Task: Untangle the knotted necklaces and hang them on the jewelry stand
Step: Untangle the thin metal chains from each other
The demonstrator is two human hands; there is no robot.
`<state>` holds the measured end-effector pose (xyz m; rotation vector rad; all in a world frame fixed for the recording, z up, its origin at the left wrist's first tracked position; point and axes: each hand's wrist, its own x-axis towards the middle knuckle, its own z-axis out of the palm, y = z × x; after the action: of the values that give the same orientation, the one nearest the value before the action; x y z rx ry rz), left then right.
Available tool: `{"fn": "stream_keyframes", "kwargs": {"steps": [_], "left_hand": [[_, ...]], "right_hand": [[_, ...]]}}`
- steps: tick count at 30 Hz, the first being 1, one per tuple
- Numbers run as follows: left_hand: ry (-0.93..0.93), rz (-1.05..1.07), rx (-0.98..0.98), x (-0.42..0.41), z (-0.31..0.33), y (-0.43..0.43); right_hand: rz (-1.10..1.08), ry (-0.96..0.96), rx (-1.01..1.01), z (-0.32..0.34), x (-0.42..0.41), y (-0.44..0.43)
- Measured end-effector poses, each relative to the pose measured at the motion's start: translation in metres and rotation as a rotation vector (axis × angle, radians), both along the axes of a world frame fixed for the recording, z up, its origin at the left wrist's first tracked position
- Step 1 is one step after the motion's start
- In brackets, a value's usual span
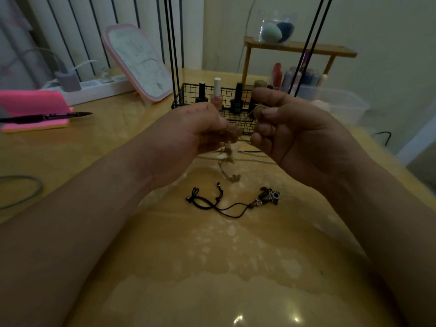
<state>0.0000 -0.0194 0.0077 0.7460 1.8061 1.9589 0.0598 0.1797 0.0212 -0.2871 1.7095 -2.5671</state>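
Note:
Both hands are raised above the table's middle, close together. My left hand [188, 133] grips a tangled clump of thin chain necklaces [227, 153], whose pale charms dangle blurred below my fingers. My right hand [290, 128] pinches a strand of the same chain between thumb and fingertips. A thin chain [257, 159] trails on the table behind the hands. A black cord necklace with a small camera charm [272, 195] lies loose on the table below them. Thin black rods [172, 43] rise from the wire basket; I cannot tell if they belong to the jewelry stand.
A black wire basket [188, 95] with nail polish bottles stands behind the hands. A pink-framed mirror [139, 60] leans at the back left. A pen [47, 116] lies on a pink case. A wooden shelf [299, 47] and clear plastic box [342, 102] sit back right.

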Motion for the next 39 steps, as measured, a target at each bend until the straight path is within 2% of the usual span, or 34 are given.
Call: {"fn": "stream_keyframes", "kwargs": {"steps": [5,10,14,19,24,27,34,39], "left_hand": [[-0.036,-0.05,0.066,0.001,0.001,0.0],[-0.022,-0.085,0.032,-0.001,-0.001,-0.002],[-0.046,-0.134,0.024,-0.002,0.0,-0.005],[-0.163,-0.26,0.117,-0.007,-0.001,-0.009],[-0.204,-0.307,0.145,-0.01,-0.004,-0.009],[-0.209,-0.309,0.139,-0.01,-0.003,-0.009],[-0.037,-0.207,0.003,0.001,0.001,-0.007],[0.14,-0.138,-0.149,0.007,0.002,-0.005]], "right_hand": [[0.054,-0.041,-0.146,-0.001,0.0,0.0],[0.041,-0.056,-0.165,-0.003,-0.001,-0.002],[-0.047,-0.051,-0.08,-0.002,-0.001,-0.003],[-0.06,-0.016,-0.016,-0.002,0.0,0.0],[-0.032,0.08,0.258,-0.006,0.001,0.001],[-0.047,0.076,0.296,-0.007,0.001,-0.002],[-0.159,0.042,0.336,-0.011,-0.002,-0.006],[-0.382,0.094,0.601,-0.013,0.0,-0.009]]}}
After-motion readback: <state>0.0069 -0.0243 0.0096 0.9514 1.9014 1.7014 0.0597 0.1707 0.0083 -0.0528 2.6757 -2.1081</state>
